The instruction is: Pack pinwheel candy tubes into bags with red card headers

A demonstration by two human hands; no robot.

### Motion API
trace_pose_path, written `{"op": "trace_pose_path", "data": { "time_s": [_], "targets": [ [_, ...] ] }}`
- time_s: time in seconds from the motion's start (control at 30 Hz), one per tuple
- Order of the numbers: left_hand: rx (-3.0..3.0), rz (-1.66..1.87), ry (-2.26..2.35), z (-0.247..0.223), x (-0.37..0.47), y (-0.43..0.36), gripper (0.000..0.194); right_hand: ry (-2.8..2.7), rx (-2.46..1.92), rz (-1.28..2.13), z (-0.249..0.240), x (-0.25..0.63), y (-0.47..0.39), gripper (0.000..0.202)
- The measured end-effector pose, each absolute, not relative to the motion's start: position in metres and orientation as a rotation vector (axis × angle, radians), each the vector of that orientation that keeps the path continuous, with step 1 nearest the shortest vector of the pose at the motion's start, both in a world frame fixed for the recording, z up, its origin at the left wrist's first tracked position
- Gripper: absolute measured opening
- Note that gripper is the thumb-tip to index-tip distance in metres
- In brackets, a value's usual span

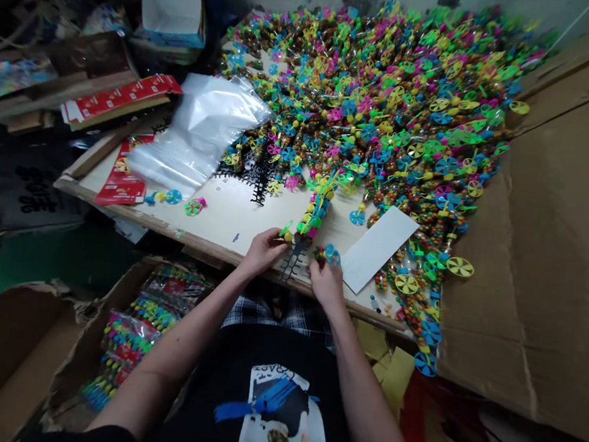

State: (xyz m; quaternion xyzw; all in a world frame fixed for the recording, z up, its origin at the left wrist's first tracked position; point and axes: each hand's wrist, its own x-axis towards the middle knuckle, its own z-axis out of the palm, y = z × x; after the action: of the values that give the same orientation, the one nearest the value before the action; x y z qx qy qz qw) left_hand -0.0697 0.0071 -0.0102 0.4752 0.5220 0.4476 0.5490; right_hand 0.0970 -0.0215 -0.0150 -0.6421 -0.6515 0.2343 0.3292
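Observation:
At the table's front edge, my left hand (266, 250) is closed in a pinch on a small candy toy (287, 234) with a green fan top and a yellow part. My right hand (326, 281) is closed on another candy toy (332, 255), this one with a blue fan wheel. Between the hands lies a black plastic rack (294, 262) with side prongs. Its near end is bare, while a row of colourful fan toys (318, 206) sits along its far part. A white card strip (381, 248) lies right of my right hand.
A large heap of candy-filled fan toys (372, 102) covers the back and right. Clear plastic bags (198, 132), red cards (123, 177) and loose fan toys (195, 205) lie left. A tall cardboard sheet (545, 264) borders the right. Below left stands a carton (83, 346) of packed toys.

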Motion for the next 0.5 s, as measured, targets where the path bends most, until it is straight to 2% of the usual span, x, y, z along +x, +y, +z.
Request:
{"op": "trace_pose_path", "data": {
  "time_s": [0.5],
  "targets": [
    [1.129, 1.129, 1.303, -0.010, -0.059, 0.001, 0.017, -1.903, -1.731, 0.556, -0.008, 0.090, -0.021, 0.021]
  ]
}}
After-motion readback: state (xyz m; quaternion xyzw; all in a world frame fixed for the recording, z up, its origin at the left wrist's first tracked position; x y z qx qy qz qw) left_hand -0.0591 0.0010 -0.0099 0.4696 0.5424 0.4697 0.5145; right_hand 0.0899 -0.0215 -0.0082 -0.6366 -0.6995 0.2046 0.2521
